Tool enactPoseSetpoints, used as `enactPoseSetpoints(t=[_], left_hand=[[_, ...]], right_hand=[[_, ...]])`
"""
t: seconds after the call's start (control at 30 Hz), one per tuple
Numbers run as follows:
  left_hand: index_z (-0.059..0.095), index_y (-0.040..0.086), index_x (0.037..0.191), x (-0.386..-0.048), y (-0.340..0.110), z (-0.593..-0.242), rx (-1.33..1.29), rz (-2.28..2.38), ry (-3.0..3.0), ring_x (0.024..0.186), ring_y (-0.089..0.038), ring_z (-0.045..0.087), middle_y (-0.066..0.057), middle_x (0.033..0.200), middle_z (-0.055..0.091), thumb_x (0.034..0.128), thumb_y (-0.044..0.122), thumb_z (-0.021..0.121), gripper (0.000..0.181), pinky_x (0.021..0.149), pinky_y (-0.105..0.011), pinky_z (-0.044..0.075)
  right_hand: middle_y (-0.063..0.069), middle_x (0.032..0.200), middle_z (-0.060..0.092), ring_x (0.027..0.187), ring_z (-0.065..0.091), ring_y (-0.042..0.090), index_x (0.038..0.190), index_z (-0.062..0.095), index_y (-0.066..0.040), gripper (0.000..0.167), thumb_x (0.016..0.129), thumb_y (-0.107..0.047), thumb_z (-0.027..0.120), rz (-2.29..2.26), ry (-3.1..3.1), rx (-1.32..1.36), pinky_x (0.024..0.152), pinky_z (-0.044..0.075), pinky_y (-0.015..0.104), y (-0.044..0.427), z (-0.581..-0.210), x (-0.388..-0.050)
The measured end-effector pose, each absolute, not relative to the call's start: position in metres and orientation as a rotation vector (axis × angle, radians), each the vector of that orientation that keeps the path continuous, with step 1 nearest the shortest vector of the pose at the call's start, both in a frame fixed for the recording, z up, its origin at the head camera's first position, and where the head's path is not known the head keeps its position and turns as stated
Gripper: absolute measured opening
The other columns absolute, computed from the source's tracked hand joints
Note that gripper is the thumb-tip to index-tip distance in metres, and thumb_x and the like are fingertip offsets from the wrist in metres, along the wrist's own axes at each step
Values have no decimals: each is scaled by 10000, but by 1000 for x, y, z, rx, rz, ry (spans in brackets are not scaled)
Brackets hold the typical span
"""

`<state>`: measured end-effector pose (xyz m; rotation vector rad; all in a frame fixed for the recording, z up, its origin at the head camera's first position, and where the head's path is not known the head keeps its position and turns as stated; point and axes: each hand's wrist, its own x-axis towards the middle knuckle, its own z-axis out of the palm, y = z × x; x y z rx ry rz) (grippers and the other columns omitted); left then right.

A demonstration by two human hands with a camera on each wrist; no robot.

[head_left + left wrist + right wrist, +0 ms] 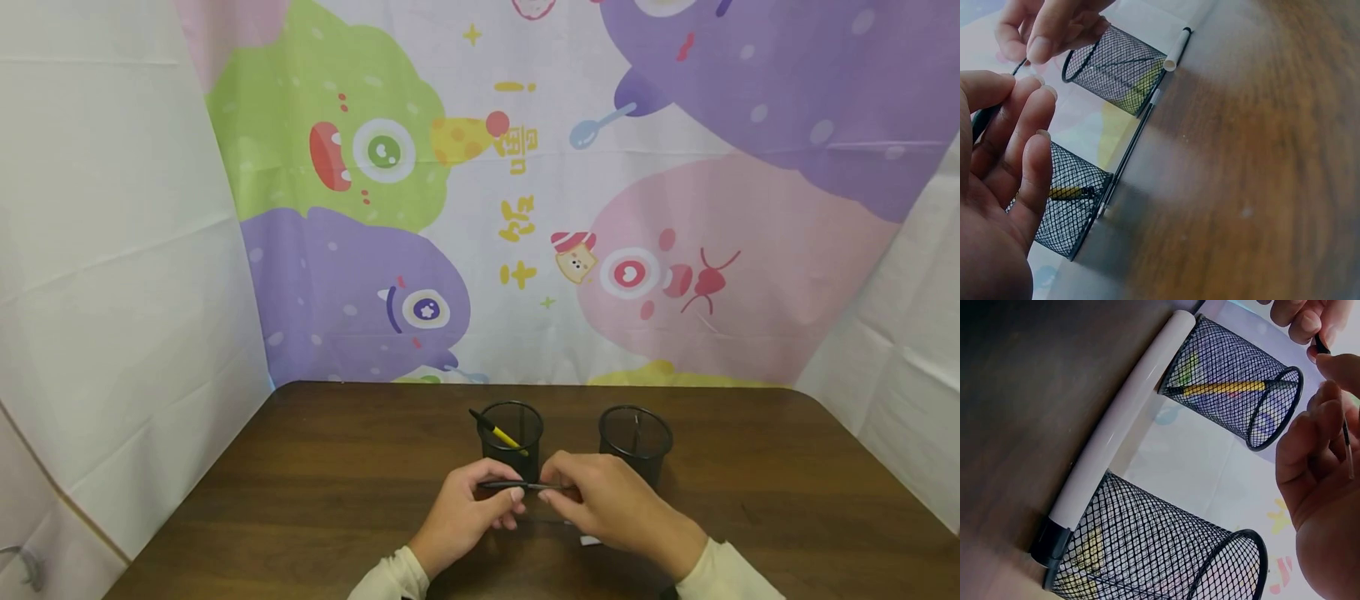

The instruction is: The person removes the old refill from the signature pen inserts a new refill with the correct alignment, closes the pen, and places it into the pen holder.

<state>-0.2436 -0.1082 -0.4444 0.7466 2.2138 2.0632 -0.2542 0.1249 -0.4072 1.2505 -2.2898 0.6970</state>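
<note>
Left cup: a black wire-mesh cup stands upright on the brown wood-grain counter, holding a yellow pen with black ends; the pen leans to the left, one black end poking out above the rim.
Right cup: a matching mesh cup, upright and a little apart from the first, has a slender dark rod inside; what kind of rod, I cannot tell.
Left hand: the fingers of the left hand pinch a black pen piece between thumb and forefinger, the others loosely bent beside it.
Right hand: the fingers of the right hand pinch a thin refill-like stick with a clear end.
Pieces in hand: above the counter, on the near side of the cups, roughly end to end; whether the stick sits inside the black piece is hidden by the fingertips.
White tube: a hollow white barrel with a black end lies on the counter, on the near side of the cups.
Loose stick: a thin black stick with a pale tip lies on the counter just beside the left cup.
</note>
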Motion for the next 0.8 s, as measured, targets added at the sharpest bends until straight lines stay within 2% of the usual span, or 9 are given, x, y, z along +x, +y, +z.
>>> enactPoseSetpoints(t=[0.1, 0.43, 0.8], left_hand=[[664, 19, 1059, -244, -108, -444, 743, 2066, 2215, 656, -190, 698, -125, 864, 728, 937, 125, 721, 171, 616, -293, 591], [668, 20, 1071, -242, -108, -442, 739, 2077, 2193, 668, -222, 699, -144, 866, 726, 941, 131, 717, 178, 625, -316, 598], [662, 11, 1082, -242, -108, -442, 737, 2080, 2177, 681, -203, 705, -218, 872, 714, 942, 132, 715, 192, 631, -317, 602]], right_hand=[[-191, 734, 496, 593, 438, -47, 935, 620, -199, 193, 859, -131, 784, 747, -2313, 1231, 497, 406, 118, 125, -407, -254], [-166, 848, 579, 643, 512, 10, 961, 678, -144, 172, 848, -18, 706, 825, -2265, 1297, 559, 450, 124, 125, -406, -252], [-184, 812, 533, 640, 507, 0, 993, 706, -134, 150, 884, -33, 686, 791, -2266, 1279, 576, 428, 102, 124, -405, -251]])
